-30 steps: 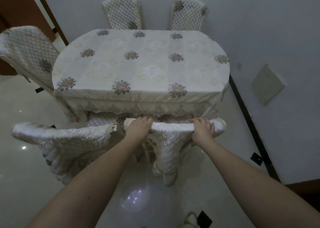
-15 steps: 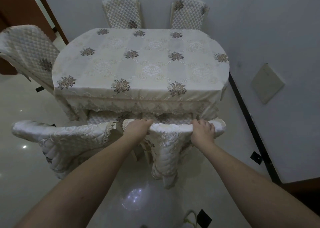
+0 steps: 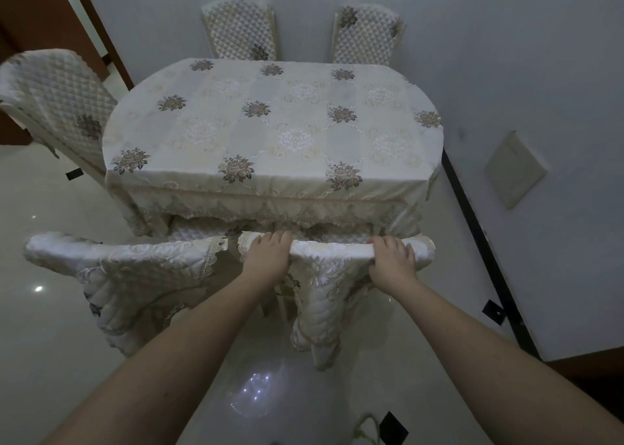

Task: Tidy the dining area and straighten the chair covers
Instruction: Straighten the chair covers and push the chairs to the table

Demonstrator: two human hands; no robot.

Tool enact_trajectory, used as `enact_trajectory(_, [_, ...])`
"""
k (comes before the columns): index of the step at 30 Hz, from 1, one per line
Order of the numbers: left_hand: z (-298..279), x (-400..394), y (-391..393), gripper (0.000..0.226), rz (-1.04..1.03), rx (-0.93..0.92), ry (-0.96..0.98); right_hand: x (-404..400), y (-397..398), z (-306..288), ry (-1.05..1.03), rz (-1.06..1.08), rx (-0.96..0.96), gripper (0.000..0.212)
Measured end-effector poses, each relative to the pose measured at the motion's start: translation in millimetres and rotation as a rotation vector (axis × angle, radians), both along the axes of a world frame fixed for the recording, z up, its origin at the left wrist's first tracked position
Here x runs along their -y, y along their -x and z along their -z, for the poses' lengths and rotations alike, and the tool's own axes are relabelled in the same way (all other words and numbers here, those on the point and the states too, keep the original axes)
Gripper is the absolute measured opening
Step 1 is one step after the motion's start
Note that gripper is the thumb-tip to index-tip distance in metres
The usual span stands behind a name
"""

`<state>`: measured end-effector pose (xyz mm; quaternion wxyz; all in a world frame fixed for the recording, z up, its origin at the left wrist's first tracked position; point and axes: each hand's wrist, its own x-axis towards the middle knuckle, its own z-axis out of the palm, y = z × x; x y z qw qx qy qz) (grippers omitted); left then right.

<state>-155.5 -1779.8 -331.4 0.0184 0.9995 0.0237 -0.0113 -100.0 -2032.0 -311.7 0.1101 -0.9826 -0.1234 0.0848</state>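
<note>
Standing at the far left, a chair with a quilted diamond-pattern cover sits at the left end of the table, its back tilted toward the brown door frame behind it. Nearer the camera on the left, another chair cover of shiny embroidered cream fabric with a lace edge drapes over a chair back pushed up to the table's near side, its lower part bunched and hanging unevenly.

Just to its right, the left hand curls its fingers over the top rail of the near chair, gripping the cream chair cover close to that cover's left lace edge. The cover stretches taut along the rail between the two hands, while below it hangs in loose quilted folds toward the glossy pale floor. The right hand grips the same cover near its right end, fingers wrapped over the top, thumb on the near side.

Beyond the hands, the oval table wears a cream tablecloth with brown flower motifs and a lace skirt; the gripped chair is tucked close against that near edge. Two more quilted chairs stand against the grey wall at the table's far side. On the right, a pale square wall plate sits on the wall above a dark skirting strip.
</note>
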Motion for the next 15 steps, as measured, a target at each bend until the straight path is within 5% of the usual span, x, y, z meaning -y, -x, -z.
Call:
enact_trajectory(6, [1,6,35,0.073,-0.030,-0.060,0.096,11,37,4,0.051,-0.022,0.000,0.089])
enact_trajectory(15, [-20,-6,67,0.066,0.026,-0.037,0.158,1,68,-27,0.065,-0.031,-0.003,0.072])
